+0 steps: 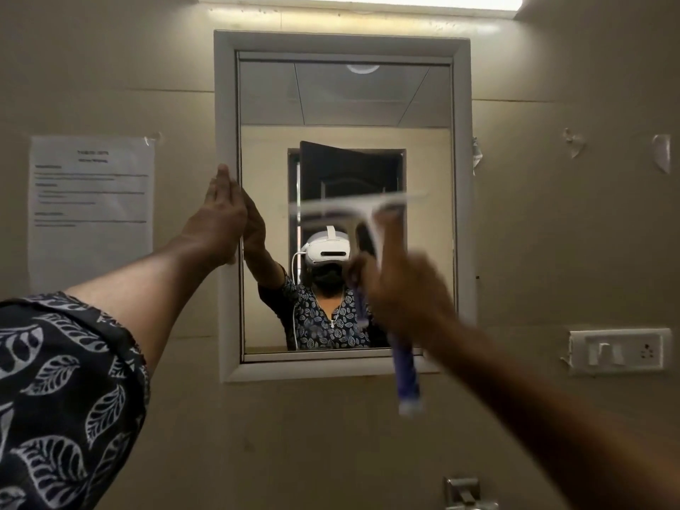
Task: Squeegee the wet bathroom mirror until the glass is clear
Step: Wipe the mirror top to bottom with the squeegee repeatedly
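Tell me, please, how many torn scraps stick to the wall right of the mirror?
3: first scrap beside the mirror frame's right edge, second scrap further right, third scrap near the picture's right edge; others may be hidden.

The left hand (220, 215) covers the mirror (423, 104)'s left frame; glass above squeegee (353, 207) lies open.

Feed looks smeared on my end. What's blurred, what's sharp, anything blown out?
Head view: the right hand and squeegee are motion-blurred; the left hand, flat against the mirror frame, is sharp; the ceiling light strip at the top edge is blown out.
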{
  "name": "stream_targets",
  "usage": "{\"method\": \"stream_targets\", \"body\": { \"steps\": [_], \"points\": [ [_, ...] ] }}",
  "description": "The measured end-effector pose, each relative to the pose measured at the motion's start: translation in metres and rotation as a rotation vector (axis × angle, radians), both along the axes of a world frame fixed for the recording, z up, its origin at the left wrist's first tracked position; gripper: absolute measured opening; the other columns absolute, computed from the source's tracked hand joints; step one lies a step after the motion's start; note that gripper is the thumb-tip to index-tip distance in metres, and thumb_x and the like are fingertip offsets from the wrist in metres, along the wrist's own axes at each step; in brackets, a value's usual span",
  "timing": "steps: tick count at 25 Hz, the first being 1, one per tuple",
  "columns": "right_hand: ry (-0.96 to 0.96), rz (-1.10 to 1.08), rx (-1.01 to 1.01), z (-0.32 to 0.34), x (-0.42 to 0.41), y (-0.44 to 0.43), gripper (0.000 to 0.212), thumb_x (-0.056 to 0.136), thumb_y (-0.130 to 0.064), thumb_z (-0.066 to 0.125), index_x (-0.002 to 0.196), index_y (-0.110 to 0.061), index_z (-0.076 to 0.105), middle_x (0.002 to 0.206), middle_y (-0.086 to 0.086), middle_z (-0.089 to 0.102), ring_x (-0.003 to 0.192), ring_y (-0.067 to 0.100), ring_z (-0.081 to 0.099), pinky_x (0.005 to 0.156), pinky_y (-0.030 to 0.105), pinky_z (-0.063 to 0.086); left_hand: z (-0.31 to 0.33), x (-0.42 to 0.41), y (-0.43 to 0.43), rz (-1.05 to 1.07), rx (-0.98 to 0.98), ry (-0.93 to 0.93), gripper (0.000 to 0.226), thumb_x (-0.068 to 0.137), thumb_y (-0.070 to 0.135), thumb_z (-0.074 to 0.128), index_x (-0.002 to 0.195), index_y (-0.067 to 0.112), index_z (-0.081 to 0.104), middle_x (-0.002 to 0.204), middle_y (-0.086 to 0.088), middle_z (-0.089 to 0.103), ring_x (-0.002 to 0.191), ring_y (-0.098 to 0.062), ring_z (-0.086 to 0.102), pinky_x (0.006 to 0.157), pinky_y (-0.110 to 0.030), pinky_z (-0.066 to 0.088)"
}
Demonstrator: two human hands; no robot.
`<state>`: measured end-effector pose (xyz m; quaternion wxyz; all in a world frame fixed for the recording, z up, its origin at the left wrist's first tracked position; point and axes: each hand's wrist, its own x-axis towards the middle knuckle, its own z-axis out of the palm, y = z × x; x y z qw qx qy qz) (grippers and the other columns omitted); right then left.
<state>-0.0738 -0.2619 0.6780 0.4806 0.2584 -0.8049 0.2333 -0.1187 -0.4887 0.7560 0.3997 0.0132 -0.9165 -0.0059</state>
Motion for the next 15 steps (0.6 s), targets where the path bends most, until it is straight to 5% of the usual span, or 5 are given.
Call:
{"method": "stream_targets", "body": {
  "steps": [3, 5, 7, 10, 15],
  "points": [
    [0.274, -0.098, -0.133, 0.131, -0.011, 0.011, 0.057, 0.092, -0.007, 0.044, 0.143, -0.005, 0.018, 0.068, 0.002, 0.052, 0.047, 0.012, 0.050, 0.042, 0.019, 0.049, 0.000, -0.004, 0.001, 0.078, -0.067, -0.053, 0.113, 0.074, -0.002, 0.074, 0.148, -0.004, -0.011, 0.155, -0.020, -0.023, 0.146, -0.034, -0.012, 0.119, -0.037, 0.009],
    [0.234, -0.169, -0.146, 0.182, -0.025, 0.012, 0.061, 0.091, -0.010, 0.046, 0.144, -0.006, 0.014, 0.089, 0.011, 0.060, 0.068, 0.025, 0.061, 0.064, 0.036, 0.058, -0.001, -0.005, 0.001, 0.095, -0.100, -0.058, 0.114, 0.074, 0.001, 0.075, 0.148, -0.005, -0.011, 0.155, -0.021, -0.022, 0.146, -0.034, -0.012, 0.119, -0.036, 0.008],
    [0.163, -0.208, -0.131, 0.208, -0.035, 0.010, 0.061, 0.091, -0.011, 0.047, 0.143, -0.010, 0.015, 0.094, 0.011, 0.058, 0.078, 0.029, 0.063, 0.068, 0.037, 0.056, -0.001, -0.007, 0.001, 0.111, -0.112, -0.048, 0.113, 0.075, 0.001, 0.074, 0.148, -0.005, -0.011, 0.155, -0.021, -0.022, 0.146, -0.034, -0.013, 0.119, -0.035, 0.008],
    [0.032, -0.256, -0.119, 0.199, -0.055, 0.007, 0.060, 0.095, -0.019, 0.041, 0.145, -0.018, 0.009, 0.098, 0.013, 0.058, 0.064, 0.020, 0.056, 0.051, 0.027, 0.044, 0.000, -0.007, 0.000, 0.120, -0.141, -0.051, 0.110, 0.076, 0.001, 0.073, 0.148, -0.005, -0.010, 0.155, -0.020, -0.022, 0.145, -0.034, -0.013, 0.119, -0.035, 0.009],
    [0.059, -0.139, -0.135, 0.133, -0.077, 0.011, 0.058, 0.090, -0.014, 0.051, 0.137, -0.021, 0.018, 0.077, 0.006, 0.056, 0.064, 0.025, 0.062, 0.057, 0.036, 0.053, -0.002, -0.010, -0.003, 0.090, -0.123, -0.031, 0.109, 0.075, -0.003, 0.073, 0.148, -0.005, -0.008, 0.155, -0.019, -0.021, 0.146, -0.034, -0.011, 0.119, -0.038, 0.016]
  ]
}}
